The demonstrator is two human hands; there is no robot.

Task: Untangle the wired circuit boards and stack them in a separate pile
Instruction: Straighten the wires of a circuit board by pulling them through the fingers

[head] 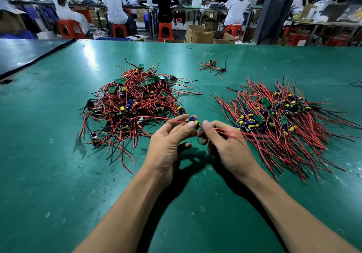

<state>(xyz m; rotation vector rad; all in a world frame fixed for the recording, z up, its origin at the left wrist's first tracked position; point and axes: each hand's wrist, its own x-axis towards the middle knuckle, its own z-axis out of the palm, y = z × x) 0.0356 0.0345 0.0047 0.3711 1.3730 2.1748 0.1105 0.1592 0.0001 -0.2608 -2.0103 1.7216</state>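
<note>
On the green table point(58, 174), the tangled heap point(135, 103) of red-wired boards lies at left; any print on them is too small to read. The left hand point(168, 145) pinches one board point(195, 122) between thumb and forefinger above the table, its other fingers curled underneath and partly hidden. The right hand point(225, 147) pinches that board's red wire point(235, 133), which blurs rightward. The sorted pile point(284, 119) lies at right, and the frame's edge cuts off more wires point(357, 84).
</note>
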